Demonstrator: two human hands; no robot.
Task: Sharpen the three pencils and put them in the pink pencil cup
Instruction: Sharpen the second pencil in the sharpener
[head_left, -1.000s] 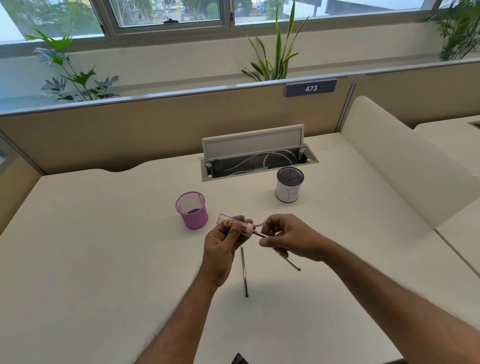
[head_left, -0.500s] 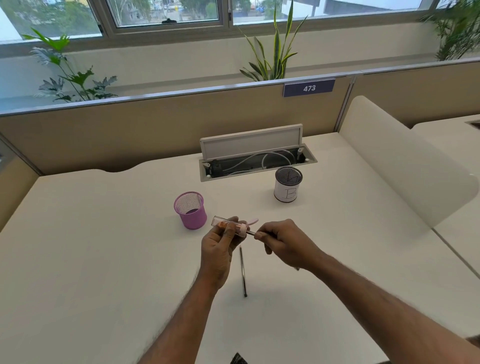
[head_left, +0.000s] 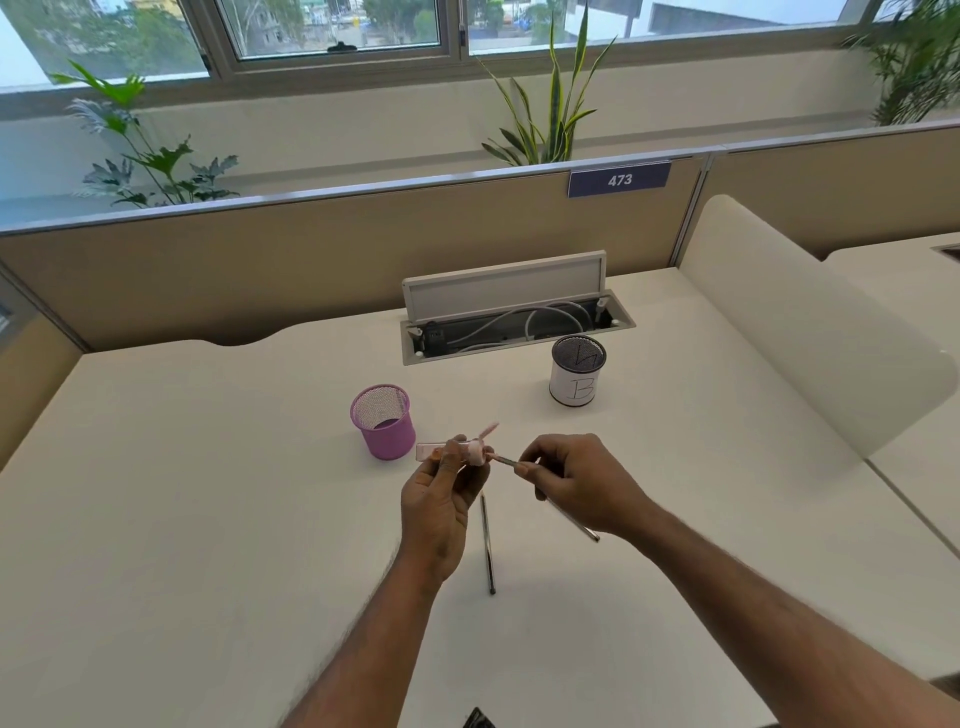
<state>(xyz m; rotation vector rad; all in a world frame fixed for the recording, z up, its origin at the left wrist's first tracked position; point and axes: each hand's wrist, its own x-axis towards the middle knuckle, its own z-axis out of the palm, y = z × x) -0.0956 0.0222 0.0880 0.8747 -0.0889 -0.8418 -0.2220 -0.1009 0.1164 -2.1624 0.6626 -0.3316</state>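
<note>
- Sharpener (head_left: 474, 451): pink, with a clear barrel; sat gripped in the curled fingers and thumb of the left hand (head_left: 440, 499), raised above the desk (head_left: 208, 519); carried a blurred pink strip sticking up on the side away from the palm.
- Right hand (head_left: 584, 483): closed on a pencil (head_left: 574, 524), pinched near the tip between thumb and fingertips; aimed the tip leftward at the mouth of the sharpener, touching it or just short of it, could not tell which; left the back end showing below the knuckles, toward the wrist.
- Second pencil (head_left: 487, 545): lay flat on the desk, below and between the two hands, closer to the left wrist, apart from both.
- Pink pencil cup (head_left: 384, 423): stood upright just beyond the left hand and slightly to its left, apart from the fingers.
- White cup marked "B" (head_left: 576, 376): stood beyond the right hand, well apart from it.
- Open cable tray (head_left: 618, 325): sat sunk in the desk farther out past both hands, with lid (head_left: 504, 286) tilted up and white cables (head_left: 519, 319) inside.
- Partition (head_left: 311, 260): rose behind the tray, bore a plate reading "473" (head_left: 618, 179), backed by plants (head_left: 545, 104) and windows (head_left: 337, 26).
- Dark object (head_left: 478, 719): showed cut off at the near edge, between the forearms; could not tell what.
</note>
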